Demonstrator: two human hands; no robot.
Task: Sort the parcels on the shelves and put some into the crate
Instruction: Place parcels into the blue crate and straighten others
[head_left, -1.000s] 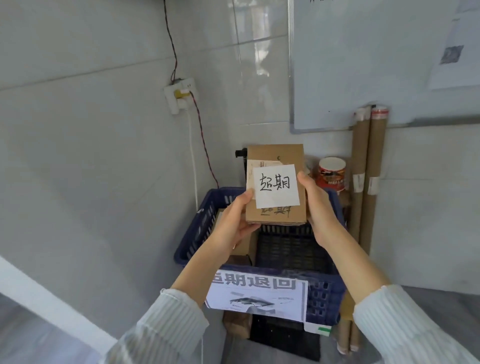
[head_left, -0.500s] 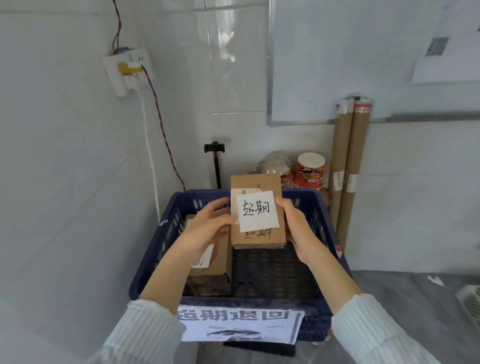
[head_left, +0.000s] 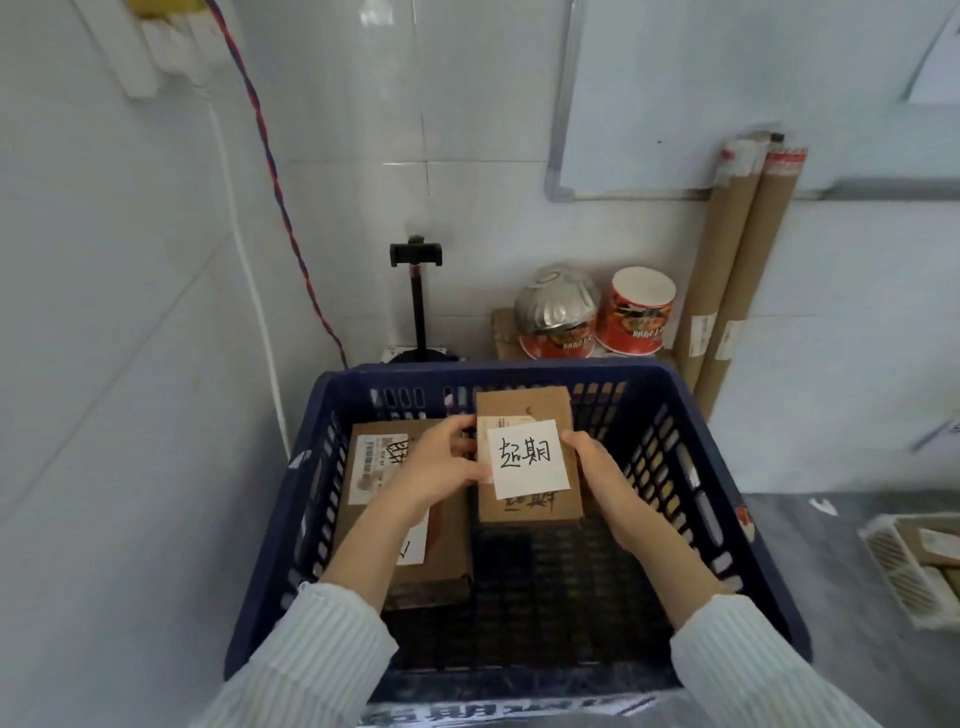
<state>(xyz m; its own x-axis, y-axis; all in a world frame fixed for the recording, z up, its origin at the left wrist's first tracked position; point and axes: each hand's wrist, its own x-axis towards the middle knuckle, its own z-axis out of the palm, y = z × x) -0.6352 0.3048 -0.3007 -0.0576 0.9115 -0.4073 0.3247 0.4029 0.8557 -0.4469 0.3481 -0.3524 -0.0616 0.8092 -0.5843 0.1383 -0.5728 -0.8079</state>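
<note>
Brown cardboard parcel, small, with a white handwritten note on its top face; held inside the dark blue slotted crate, toward the back wall. Left hand grips its left side, right hand its right side, both clasped on the box; whether its base already rests on the crate floor cannot be told. Second parcel, larger, brown card with a printed shipping label, lies flat in the left half of the crate, just beside the held one. Progress, as judged: one parcel stowed, one at the point of being set down, release still to come; the right and front of the crate floor are bare, so room remains. No shelves are in view, so the count of parcels left to sort cannot be told. Behind the crate: two instant-noodle tubs and two cardboard tubes against the wall.
</note>
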